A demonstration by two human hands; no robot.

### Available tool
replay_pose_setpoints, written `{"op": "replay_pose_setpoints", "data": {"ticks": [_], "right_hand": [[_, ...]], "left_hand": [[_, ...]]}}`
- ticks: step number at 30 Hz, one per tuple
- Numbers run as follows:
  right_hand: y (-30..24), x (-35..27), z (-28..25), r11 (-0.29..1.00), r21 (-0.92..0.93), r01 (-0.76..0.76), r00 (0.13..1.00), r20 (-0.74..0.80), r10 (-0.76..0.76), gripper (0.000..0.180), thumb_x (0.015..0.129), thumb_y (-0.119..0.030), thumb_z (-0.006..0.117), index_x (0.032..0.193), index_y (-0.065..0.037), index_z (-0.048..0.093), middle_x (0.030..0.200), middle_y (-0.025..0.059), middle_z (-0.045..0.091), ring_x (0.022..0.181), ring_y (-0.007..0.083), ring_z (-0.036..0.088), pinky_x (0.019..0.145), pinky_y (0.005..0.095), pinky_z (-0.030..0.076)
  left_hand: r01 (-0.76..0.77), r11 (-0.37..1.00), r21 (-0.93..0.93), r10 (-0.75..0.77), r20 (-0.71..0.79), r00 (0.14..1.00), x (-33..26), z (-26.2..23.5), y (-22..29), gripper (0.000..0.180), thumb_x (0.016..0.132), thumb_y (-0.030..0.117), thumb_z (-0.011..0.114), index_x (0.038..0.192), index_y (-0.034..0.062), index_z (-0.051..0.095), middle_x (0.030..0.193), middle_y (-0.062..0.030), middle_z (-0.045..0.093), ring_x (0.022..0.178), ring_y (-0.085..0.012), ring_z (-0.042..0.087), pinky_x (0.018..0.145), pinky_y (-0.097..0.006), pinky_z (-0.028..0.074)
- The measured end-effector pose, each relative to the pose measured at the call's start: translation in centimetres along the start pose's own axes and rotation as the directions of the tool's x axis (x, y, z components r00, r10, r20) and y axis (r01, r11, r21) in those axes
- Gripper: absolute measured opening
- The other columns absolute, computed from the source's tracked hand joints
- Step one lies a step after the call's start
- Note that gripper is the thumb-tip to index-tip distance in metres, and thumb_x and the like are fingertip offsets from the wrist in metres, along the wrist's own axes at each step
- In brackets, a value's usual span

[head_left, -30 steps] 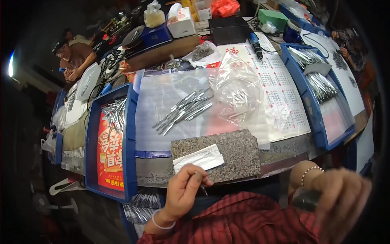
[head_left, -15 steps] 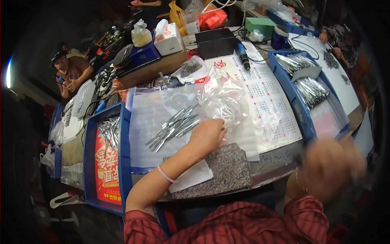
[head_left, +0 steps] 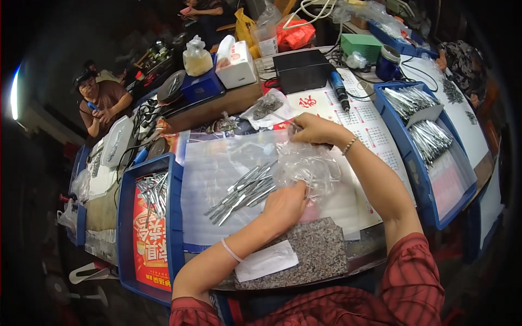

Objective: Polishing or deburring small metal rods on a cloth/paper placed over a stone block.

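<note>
Showing in head view: crumpled clear plastic bag [head_left: 311, 165], mid-table, right of slim silver metal rods [head_left: 242, 193]. Left hand [head_left: 286, 206]: fingers curled at bag's near side, hold unclear. Right hand [head_left: 319, 129]: fingertips drawn together at far end, hold unclear.

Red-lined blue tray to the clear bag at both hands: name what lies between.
Head view: a pile of metal rods, on a translucent sheet.
</note>
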State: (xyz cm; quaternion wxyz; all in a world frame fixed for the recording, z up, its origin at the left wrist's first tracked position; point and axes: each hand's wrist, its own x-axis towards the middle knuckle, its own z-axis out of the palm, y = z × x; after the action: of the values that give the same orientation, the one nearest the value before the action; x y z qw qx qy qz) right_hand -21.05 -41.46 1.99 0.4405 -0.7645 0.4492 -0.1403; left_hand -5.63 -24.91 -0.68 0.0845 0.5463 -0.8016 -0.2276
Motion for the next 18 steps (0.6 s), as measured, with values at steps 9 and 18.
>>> {"op": "replay_pose_setpoints", "data": {"ticks": [9, 18], "right_hand": [[-7.7, -9.1, -1.4, 0.823, 0.049, 0.566, 0.778, -0.361, -0.514, 0.015, 0.087, -0.004, 0.063, 0.101, -0.002, 0.060, 0.073, -0.0029, 0.053, 0.064, 0.0038, 0.044, 0.056, 0.0216, 0.038], [-6.6, -9.5, 5.0, 0.743, -0.040, 0.668, 0.739, 0.149, -0.657, 0.032, 0.074, -0.002, 0.067, 0.104, -0.006, 0.058, 0.089, 0.0141, 0.064, 0.082, 0.0296, 0.065, 0.074, 0.0375, 0.051]], "left_hand": [[0.052, 0.994, 0.095, -0.039, -0.137, 0.990, 0.9, 0.5, -2.7, 0.025, 0.084, 0.025, 0.058, 0.076, 0.0015, 0.065, 0.077, -0.0238, 0.065, 0.072, -0.0404, 0.065, 0.064, -0.050, 0.052], [-0.260, 0.942, -0.212, 0.150, -0.428, 0.891, -0.3, 2.7, -4.6, 0.052, 0.064, 0.059, 0.077, 0.087, 0.0135, 0.066, 0.082, -0.0117, 0.068, 0.079, -0.0321, 0.067, 0.068, -0.043, 0.054]]}}
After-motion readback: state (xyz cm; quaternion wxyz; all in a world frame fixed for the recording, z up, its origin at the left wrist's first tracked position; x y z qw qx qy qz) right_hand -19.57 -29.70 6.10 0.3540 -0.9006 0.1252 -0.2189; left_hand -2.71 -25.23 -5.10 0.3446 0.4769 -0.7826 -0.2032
